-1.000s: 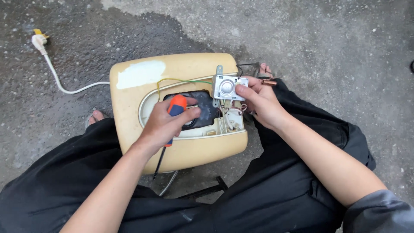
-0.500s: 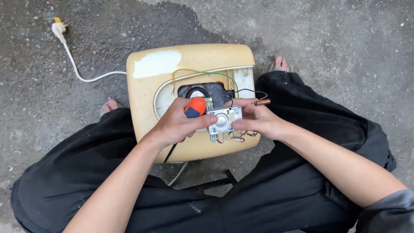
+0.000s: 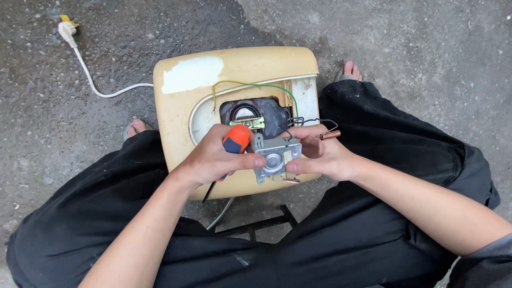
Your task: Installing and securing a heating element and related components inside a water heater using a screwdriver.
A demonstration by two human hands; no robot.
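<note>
Metal switch unit (image 3: 275, 159) now lifted clear of yellowed casing (image 3: 234, 74), pinched between both hands: right hand (image 3: 320, 156) gripping its edge, left hand (image 3: 216, 157) closed round orange-handled screwdriver (image 3: 234, 141), thumb touching.

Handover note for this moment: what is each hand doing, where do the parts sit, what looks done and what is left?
Left hand: grips the orange-handled screwdriver, thumb on the metal control unit.
Right hand: holds that unit from the right, above the yellowed appliance casing.
Done: unit is lifted out of the open cavity.
Left: its wires and copper tube remain attached. The white power cord lies unplugged on the ground.
</note>
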